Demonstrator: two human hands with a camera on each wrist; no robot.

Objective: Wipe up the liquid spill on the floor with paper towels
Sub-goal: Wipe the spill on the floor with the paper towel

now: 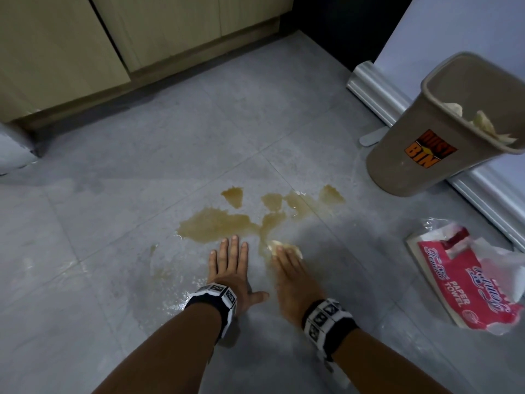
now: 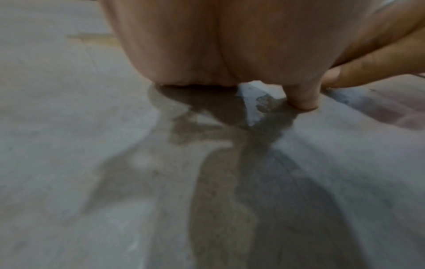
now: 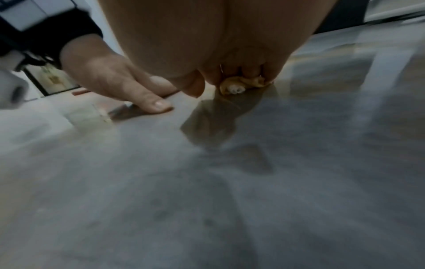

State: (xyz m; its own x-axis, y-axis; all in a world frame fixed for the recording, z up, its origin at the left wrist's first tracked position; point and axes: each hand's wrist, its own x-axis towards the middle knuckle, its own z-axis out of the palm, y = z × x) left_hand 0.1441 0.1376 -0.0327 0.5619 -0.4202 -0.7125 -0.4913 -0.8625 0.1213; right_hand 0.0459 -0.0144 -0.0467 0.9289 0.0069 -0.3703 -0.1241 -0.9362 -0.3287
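Pressing a soaked paper towel wad (image 1: 285,247) under curled fingers, right hand (image 1: 289,275) meets the brown spill (image 1: 218,226); left hand (image 1: 231,268) lies spread flat on the floor (image 1: 113,251) just left.

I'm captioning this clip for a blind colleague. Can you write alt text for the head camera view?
A person's right hand presses a soaked paper towel into a brown spill on a grey tiled floor, while the left hand rests flat beside it. A tan dustbin holding used towels and an opened paper towel pack sit to the right.
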